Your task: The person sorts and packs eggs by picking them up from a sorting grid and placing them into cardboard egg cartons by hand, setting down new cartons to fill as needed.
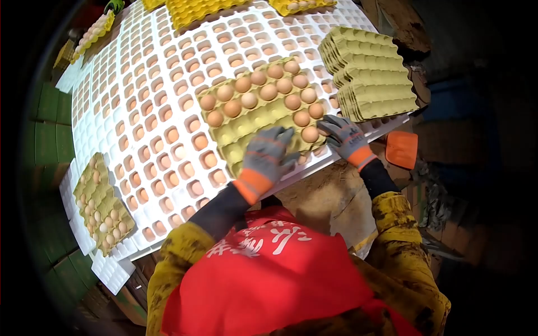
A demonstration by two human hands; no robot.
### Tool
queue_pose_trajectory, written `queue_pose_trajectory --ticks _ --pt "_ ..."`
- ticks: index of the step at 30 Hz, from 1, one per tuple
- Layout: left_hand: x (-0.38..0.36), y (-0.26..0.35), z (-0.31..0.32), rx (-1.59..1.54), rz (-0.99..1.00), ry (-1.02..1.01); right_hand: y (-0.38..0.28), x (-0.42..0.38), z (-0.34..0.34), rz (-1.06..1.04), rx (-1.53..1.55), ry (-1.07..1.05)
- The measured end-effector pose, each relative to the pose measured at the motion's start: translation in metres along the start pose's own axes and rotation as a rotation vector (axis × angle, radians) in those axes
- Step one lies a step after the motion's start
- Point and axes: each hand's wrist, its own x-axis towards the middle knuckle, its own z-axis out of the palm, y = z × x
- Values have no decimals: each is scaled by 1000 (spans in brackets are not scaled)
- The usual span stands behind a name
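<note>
A yellow-green pulp egg tray [246,126] lies on the white cell trays. Brown eggs [249,100] fill its upper rows and right side, while its lower left cups are bare. My left hand [263,154], in a grey and orange glove, is over the bare cups, thumb apart from the bent fingers; no egg shows in it, though the palm side is hidden. My right hand [346,136], gloved alike, reaches over the tray's right edge beside an egg [310,134], fingers spread.
White cell trays [185,103] with eggs cover the table. Stacked pulp trays [372,78] stand right. Another pulp tray with eggs [101,204] lies left. Yellow trays [202,10] are at the back. Another person's gloved hand [115,5] is far left. An orange object [401,150] is right.
</note>
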Motion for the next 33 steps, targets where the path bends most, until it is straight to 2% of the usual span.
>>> queue_pose_trajectory --ticks 3,5,6,7,9,10,11,12,14,15,16,17,19,20,21,25,27,30,33 --pt "48 21 52 165 -16 -293 7 1 0 141 407 108" --pt "61 18 62 158 -42 -308 6 -4 -2 280 870 222" --pt "65 14 65 156 -55 -314 7 -8 4 415 1196 221" --pt "65 11 65 133 -70 -238 9 -10 5 463 1338 231" --pt "64 11 52 -171 -253 -154 12 -11 9 553 1627 246" --pt "59 10 42 -603 -505 -135 13 -10 13 562 1625 276" --pt "56 2 35 -1050 -666 -54 15 -8 12 593 1653 268" --pt "57 1 32 -1233 -661 75 16 -7 7 629 1680 262" --pt "55 -8 26 -1104 -505 170 19 -8 -1 621 1658 248" --pt "52 -22 23 -793 -353 125 20 -9 -1 646 1681 222" --pt "58 -27 15 -648 -407 14 20 -13 0 670 1706 199" --pt "69 -21 13 -942 -908 -62 19 -15 -1 692 1731 181" --pt "81 0 28 -171 -391 -133 7 -25 4 664 1871 257" --pt "83 3 37 23 -253 -152 7 -36 12 642 1957 272" --pt "88 9 39 194 -203 -285 8 -48 21 615 2042 296" --pt "98 9 58 248 -142 -359 -10 -113 33 718 1994 502" --pt "102 3 65 231 -63 -290 -21 -142 52 805 2039 715" --pt "98 -5 70 224 72 -260 -36 -191 103 850 2133 1040" --pt "93 -1 77 290 25 -307 -49 -219 180 1103 2183 1218"
